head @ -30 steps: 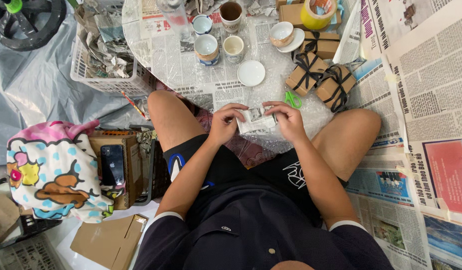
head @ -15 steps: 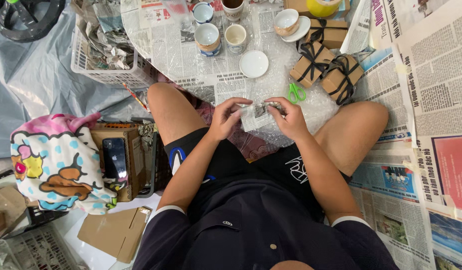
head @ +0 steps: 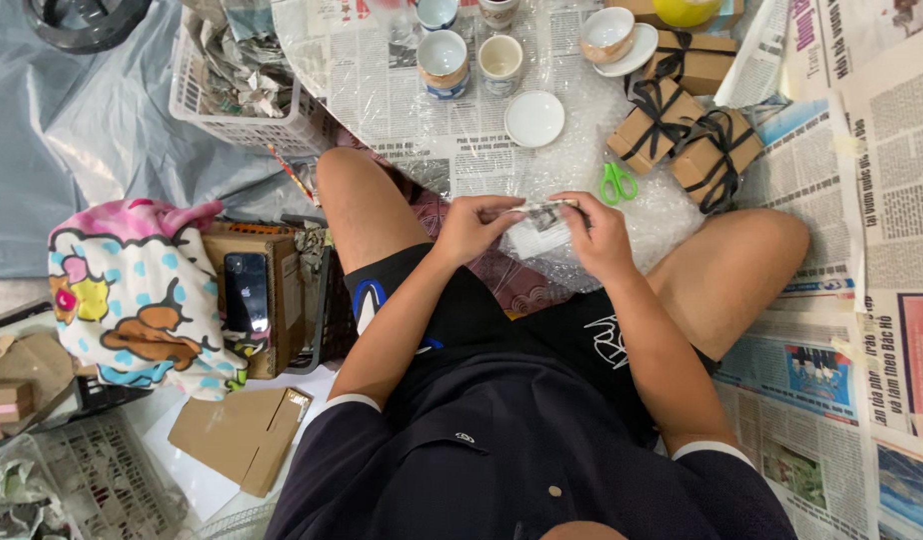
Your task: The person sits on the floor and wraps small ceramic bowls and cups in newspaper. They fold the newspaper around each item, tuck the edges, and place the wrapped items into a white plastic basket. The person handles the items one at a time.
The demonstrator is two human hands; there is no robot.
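I sit cross-legged on the floor. My left hand [head: 474,226] and my right hand [head: 604,234] both grip a small item wrapped in newspaper [head: 538,222], held between them above my lap; the item inside is hidden. A sheet of bubble wrap [head: 582,170] spreads over the newspaper just beyond my hands. Green-handled scissors [head: 616,183] lie on it near my right hand. A white saucer [head: 535,119] lies a little further out.
Three brown gift boxes tied with black ribbon [head: 684,130] lie at the upper right. Several ceramic cups [head: 444,62] stand at the top. A white basket of crumpled paper [head: 244,85] sits upper left. A phone [head: 247,292] rests on a cardboard box beside a cartoon-print cloth [head: 132,290].
The view has shifted so the floor items sit higher in frame. My hands stay together on the wrapped item, turning and pressing the paper around it.
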